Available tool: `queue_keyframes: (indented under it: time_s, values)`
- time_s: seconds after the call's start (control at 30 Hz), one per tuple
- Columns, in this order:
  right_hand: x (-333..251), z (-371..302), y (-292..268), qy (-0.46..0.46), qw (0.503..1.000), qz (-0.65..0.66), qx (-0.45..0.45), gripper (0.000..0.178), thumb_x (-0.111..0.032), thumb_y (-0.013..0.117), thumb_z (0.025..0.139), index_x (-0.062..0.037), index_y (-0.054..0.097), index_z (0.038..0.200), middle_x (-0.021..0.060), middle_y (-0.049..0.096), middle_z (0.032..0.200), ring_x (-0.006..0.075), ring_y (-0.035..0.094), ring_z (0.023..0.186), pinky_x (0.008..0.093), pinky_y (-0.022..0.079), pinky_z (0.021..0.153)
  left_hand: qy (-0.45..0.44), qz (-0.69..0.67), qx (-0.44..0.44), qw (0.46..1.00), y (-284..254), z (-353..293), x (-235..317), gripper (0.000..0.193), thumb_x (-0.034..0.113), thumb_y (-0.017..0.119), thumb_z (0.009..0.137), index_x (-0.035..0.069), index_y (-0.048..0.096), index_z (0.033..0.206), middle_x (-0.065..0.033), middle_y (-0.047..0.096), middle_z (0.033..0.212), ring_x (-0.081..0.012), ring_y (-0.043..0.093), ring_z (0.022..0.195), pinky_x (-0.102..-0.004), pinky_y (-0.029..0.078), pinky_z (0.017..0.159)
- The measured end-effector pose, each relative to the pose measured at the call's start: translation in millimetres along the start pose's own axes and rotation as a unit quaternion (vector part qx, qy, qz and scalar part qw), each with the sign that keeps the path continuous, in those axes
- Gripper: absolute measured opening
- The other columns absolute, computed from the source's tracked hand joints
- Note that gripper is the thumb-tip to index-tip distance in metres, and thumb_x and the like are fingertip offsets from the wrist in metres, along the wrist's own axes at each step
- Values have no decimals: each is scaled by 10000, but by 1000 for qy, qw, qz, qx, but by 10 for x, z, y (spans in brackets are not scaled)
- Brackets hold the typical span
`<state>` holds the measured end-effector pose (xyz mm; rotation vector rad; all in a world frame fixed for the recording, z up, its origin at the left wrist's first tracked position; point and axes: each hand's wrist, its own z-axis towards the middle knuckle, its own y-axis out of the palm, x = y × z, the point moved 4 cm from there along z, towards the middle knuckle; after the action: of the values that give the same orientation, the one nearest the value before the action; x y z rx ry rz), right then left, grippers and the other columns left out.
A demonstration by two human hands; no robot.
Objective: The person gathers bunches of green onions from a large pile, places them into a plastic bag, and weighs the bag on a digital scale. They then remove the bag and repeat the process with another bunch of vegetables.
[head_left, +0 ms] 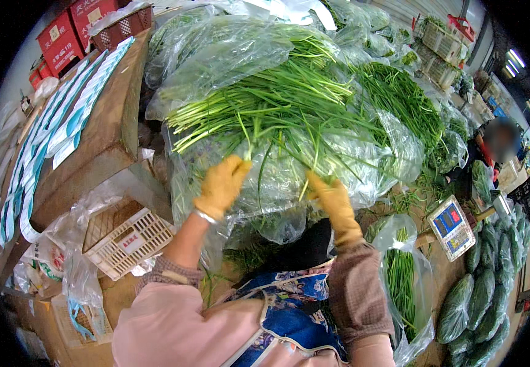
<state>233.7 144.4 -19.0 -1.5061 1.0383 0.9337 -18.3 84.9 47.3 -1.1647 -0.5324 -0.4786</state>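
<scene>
A big heap of long green chives (265,92) lies on clear plastic bags (344,156) in front of me. My left hand (222,186), in a yellow glove, is closed round the pale ends of a small bunch of chives (254,137) at the heap's near edge. To its right, my right hand (333,202), gloved the same way and slightly blurred, pinches a few thin chive stalks (316,150). The tips of both hands' fingers are partly hidden by the leaves.
White-and-teal strips (87,92) hang over a brown ledge at left, above a plastic crate (131,241). At right stand a scale display (451,227), bagged chives (401,275) and several bagged green bundles (482,300). Another person (502,147) is further right.
</scene>
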Motion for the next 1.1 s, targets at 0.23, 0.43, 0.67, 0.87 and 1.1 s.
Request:
queue_keyframes:
  time_s: [0.23,0.43,0.67,0.87,1.1]
  values:
    - [-161,-285,257,-36,984,114,-135,300,-267,574,881,-17,570,1045,65,624,806,164,573,676,329,475,643,-22,-213,-90,973,501,-559,164,209,256,618,862,53,588,823,-61,546,608,-125,487,551,-316,402,496]
    - [85,-1008,224,-47,972,166,-161,322,-261,515,936,-37,511,1166,48,575,1019,97,486,881,246,412,798,115,-154,-168,967,850,-920,479,224,281,538,889,78,469,821,-187,567,662,-385,579,602,-467,432,492]
    - [287,-925,-53,29,956,291,-37,270,-344,576,901,-79,531,914,42,592,709,125,528,536,261,442,499,358,26,-424,832,636,-803,933,205,267,525,855,67,570,849,-129,597,730,-352,591,663,-432,495,604]
    - [-116,-1308,-943,-178,761,624,-31,271,-280,427,980,-27,510,932,-34,351,547,47,303,412,213,265,382,131,262,235,927,-574,948,-857,488,407,508,888,34,536,1201,-202,566,1175,-346,530,1091,-414,419,923]
    - [111,-1378,-1286,-236,613,752,-53,279,-178,361,998,62,481,1074,-5,355,610,70,354,491,230,334,471,-223,178,-40,958,-816,1401,-1415,933,729,395,776,-2,373,1355,-232,374,1384,-355,348,1294,-390,291,1055]
